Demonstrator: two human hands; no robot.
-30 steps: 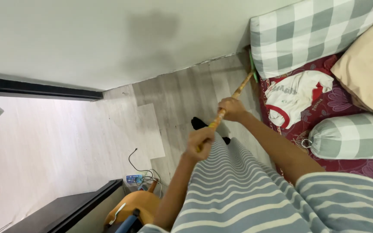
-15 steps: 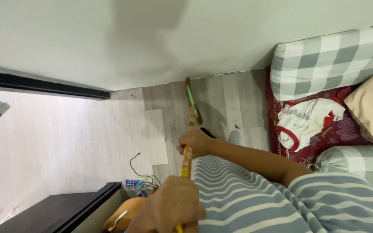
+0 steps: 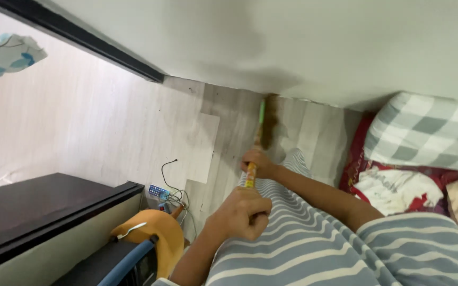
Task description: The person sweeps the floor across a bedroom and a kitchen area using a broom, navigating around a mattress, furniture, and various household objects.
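Note:
Both my hands are on a broom with an orange and yellow patterned handle [image 3: 250, 176]. My left hand [image 3: 242, 212] grips the near end of the handle, over my grey-and-white striped garment [image 3: 292, 233]. Farther down the stick, my right hand [image 3: 258, 160] is closed around it. The handle turns green [image 3: 261, 112] near the head. The brown bristles [image 3: 270, 124] rest on the pale wood floor [image 3: 133, 122], right at the foot of the white wall [image 3: 292, 47].
A bed with a maroon sheet [image 3: 353, 169], grey checked pillows [image 3: 425, 132] and a white-and-red garment [image 3: 396, 188] lies at right. A dark cabinet [image 3: 38, 206], an orange rounded object [image 3: 152, 241] and a power strip with cables [image 3: 160, 191] sit at lower left.
The broom head has swung from beside the bed leftward along the wall's base. My left hand drew back toward my body, and the view shifted left.

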